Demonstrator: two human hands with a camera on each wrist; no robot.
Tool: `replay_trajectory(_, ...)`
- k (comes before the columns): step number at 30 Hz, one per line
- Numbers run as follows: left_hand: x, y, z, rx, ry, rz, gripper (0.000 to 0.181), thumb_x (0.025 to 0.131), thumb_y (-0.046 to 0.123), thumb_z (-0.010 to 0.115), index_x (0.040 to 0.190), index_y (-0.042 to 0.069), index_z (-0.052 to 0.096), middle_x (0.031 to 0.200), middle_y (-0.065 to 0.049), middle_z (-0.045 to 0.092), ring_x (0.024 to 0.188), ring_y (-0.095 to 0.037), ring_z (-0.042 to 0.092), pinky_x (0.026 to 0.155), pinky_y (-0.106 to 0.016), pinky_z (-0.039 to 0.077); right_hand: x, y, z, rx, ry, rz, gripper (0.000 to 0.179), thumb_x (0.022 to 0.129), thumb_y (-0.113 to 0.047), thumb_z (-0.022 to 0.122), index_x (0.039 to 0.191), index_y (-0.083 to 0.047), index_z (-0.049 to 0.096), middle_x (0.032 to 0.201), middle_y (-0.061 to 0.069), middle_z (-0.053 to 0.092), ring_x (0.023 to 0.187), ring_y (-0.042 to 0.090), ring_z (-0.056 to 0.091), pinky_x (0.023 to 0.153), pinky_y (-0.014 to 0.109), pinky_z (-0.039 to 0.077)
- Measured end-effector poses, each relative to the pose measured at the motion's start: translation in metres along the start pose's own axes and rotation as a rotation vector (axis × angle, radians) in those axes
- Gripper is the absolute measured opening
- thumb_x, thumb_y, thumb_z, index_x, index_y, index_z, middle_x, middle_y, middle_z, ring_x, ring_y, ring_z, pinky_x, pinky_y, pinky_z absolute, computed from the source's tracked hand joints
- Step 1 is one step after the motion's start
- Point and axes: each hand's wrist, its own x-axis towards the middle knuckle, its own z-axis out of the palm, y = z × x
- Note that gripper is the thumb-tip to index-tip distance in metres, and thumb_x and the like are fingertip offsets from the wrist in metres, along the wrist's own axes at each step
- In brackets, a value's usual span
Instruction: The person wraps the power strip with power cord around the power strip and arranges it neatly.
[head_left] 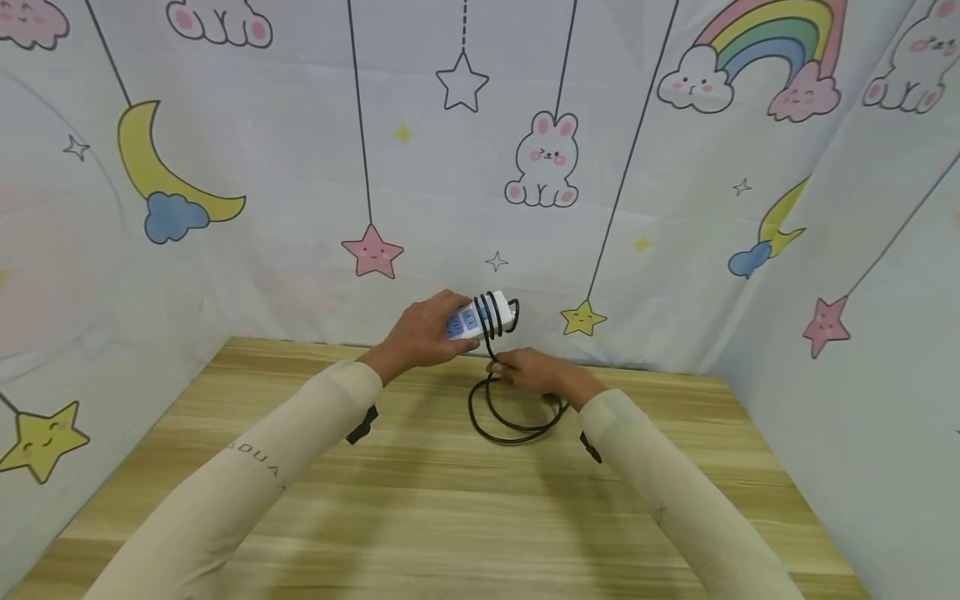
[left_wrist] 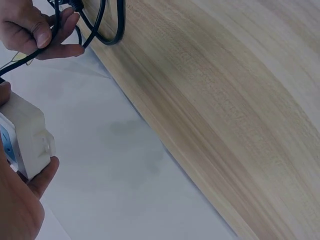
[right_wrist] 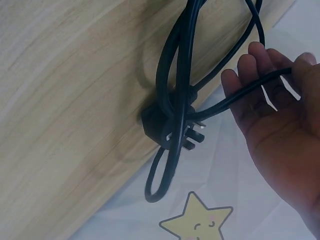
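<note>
My left hand (head_left: 433,329) grips one end of a white power strip (head_left: 504,307) with blue socket faces, held up near the back edge of the table. Several turns of black cord (head_left: 491,321) wrap around the strip's other end. Below and to the right, my right hand (head_left: 528,371) holds the cord, which runs across its fingers (right_wrist: 245,67) under the thumb in the right wrist view. The loose cord hangs in loops from there. Its black plug (right_wrist: 159,122), prongs showing, is close to the table edge among the loops.
A wood-grain table (head_left: 450,500) spreads below both hands. Behind it hangs a white cloth (head_left: 300,167) printed with stars, bunnies, moons and a rainbow, close behind the power strip. Another pale cloth wall (head_left: 862,433) stands at the right.
</note>
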Motion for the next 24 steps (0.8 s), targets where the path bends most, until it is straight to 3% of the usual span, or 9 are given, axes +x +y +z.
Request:
replay_trajectory(3, -0.001, 0.000, 0.000, -0.018, -0.022, 0.021, 0.069, 0.096, 0.039, 0.088, 0.152, 0.005, 0.064, 0.134, -0.014, 0.073, 0.101, -0.026, 0.070, 0.086, -0.044, 0.062, 0.003, 0.003, -0.003, -0.030, -0.013, 0.033, 0.044, 0.124, -0.035, 0.043, 0.138, -0.003, 0.070, 0.110, 0.015, 0.077, 0.092, 0.016, 0.065, 0.094, 0.039, 0.055)
replay_trajectory(6, -0.001, 0.000, -0.002, -0.030, -0.044, 0.037, 0.070, 0.095, 0.038, 0.090, 0.152, 0.006, 0.065, 0.134, -0.012, 0.073, 0.102, -0.024, 0.070, 0.088, -0.043, 0.062, 0.005, 0.004, -0.007, -0.015, -0.024, 0.120, 0.050, 0.122, -0.045, 0.046, 0.135, -0.006, 0.073, 0.109, 0.013, 0.079, 0.086, 0.015, 0.067, 0.087, 0.036, 0.057)
replay_trajectory(10, -0.002, 0.000, -0.005, -0.057, -0.082, 0.048, 0.072, 0.094, 0.036, 0.092, 0.153, 0.007, 0.064, 0.137, -0.012, 0.073, 0.107, -0.026, 0.071, 0.093, -0.045, 0.062, 0.006, 0.006, -0.011, 0.019, -0.004, 0.212, 0.050, 0.119, -0.052, 0.052, 0.134, -0.012, 0.076, 0.113, 0.011, 0.081, 0.093, 0.020, 0.073, 0.093, 0.041, 0.060)
replay_trajectory(15, -0.003, 0.001, -0.006, -0.065, -0.129, 0.054, 0.071, 0.092, 0.035, 0.093, 0.153, 0.010, 0.066, 0.141, -0.011, 0.074, 0.112, -0.028, 0.072, 0.098, -0.048, 0.062, 0.007, 0.006, -0.017, 0.042, 0.071, 0.231, 0.033, 0.115, -0.040, 0.066, 0.130, -0.013, 0.076, 0.114, 0.013, 0.080, 0.098, 0.024, 0.072, 0.097, 0.044, 0.059)
replay_trajectory(20, -0.005, 0.002, -0.006, -0.012, -0.142, 0.084, 0.069, 0.092, 0.037, 0.093, 0.151, 0.012, 0.068, 0.140, -0.009, 0.075, 0.107, -0.025, 0.071, 0.095, -0.046, 0.061, 0.008, 0.003, -0.026, -0.124, 0.082, 0.288, 0.022, 0.112, -0.018, 0.064, 0.121, -0.002, 0.076, 0.122, 0.018, 0.079, 0.100, 0.026, 0.071, 0.094, 0.045, 0.059)
replay_trajectory(22, -0.006, 0.002, -0.006, 0.007, -0.144, 0.095, 0.068, 0.091, 0.037, 0.093, 0.150, 0.013, 0.069, 0.138, -0.008, 0.075, 0.105, -0.024, 0.070, 0.092, -0.044, 0.061, 0.010, 0.003, -0.030, -0.165, 0.085, 0.263, 0.023, 0.113, -0.015, 0.060, 0.125, 0.000, 0.074, 0.126, 0.020, 0.078, 0.104, 0.029, 0.073, 0.095, 0.047, 0.060)
replay_trajectory(24, -0.006, 0.002, -0.005, 0.030, -0.149, 0.109, 0.068, 0.090, 0.038, 0.094, 0.150, 0.015, 0.071, 0.136, -0.006, 0.075, 0.103, -0.023, 0.070, 0.091, -0.043, 0.061, 0.019, 0.019, -0.028, -0.205, 0.134, 0.176, 0.025, 0.113, -0.019, 0.062, 0.122, 0.000, 0.074, 0.121, 0.020, 0.080, 0.103, 0.030, 0.075, 0.094, 0.047, 0.062)
